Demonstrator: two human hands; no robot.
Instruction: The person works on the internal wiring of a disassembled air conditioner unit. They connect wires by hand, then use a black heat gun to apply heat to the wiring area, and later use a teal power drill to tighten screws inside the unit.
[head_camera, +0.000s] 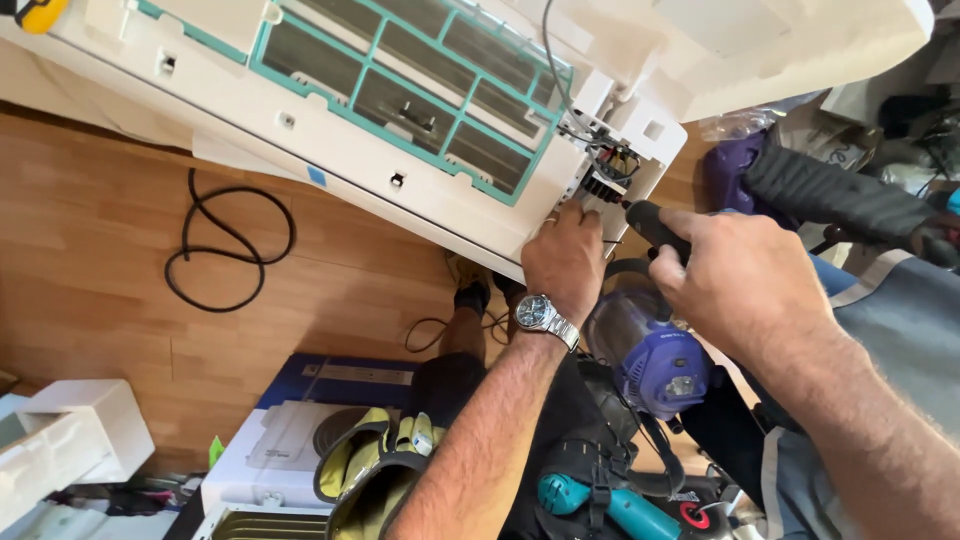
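A white air-conditioner indoor unit (330, 150) with teal filter frames hangs across the top of the head view, its cover off. My left hand (565, 262), with a metal wristwatch, presses on the unit's lower right corner beside the exposed wiring terminal (605, 165). My right hand (740, 280) is closed round the black handle of a screwdriver (650, 225), whose tip points at that terminal block. The shaft is mostly hidden by my hands.
A black cable (225, 245) loops on the wooden floor. A purple vacuum (655, 360), a teal power tool (610, 505), a yellow-green bag (370, 470), a white box (70, 430) and a carton (290, 450) lie below. A ribbed black hose (840, 190) crosses at right.
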